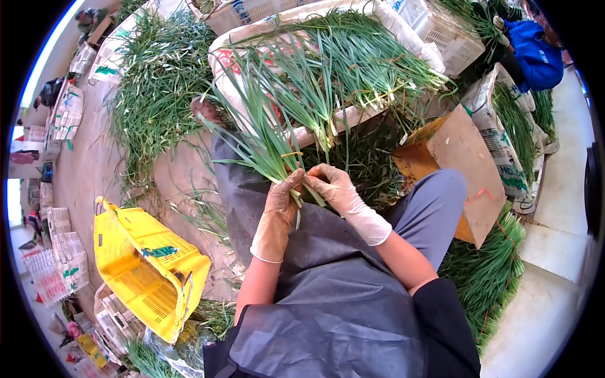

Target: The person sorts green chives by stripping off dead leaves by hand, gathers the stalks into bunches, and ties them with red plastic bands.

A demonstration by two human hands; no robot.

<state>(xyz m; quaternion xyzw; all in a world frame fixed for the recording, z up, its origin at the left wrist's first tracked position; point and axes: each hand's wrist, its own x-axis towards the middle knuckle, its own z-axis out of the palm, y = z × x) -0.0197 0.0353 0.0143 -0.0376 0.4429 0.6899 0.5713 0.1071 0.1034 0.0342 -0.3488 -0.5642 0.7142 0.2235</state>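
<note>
My left hand (278,205), in a soiled light glove, is closed round the pale lower ends of a bunch of chives (266,146). Their long green leaves fan up and away, and a yellowish band or strip (292,154) lies across the bunch just above the glove. Right beside it, my right hand (335,191), also gloved, is pinched on a chive stalk (314,196). Both hands meet above my dark apron (353,296). Beyond them, more chives (359,60) lie in rows on a white crate (217,57), pale ends toward me.
Loose greens (157,82) are heaped on the floor at left. A yellow crate (135,230) stands at lower left. A cardboard box (469,164) is by my right knee, near bundled chives (488,277). Another person in blue (535,57) is at upper right.
</note>
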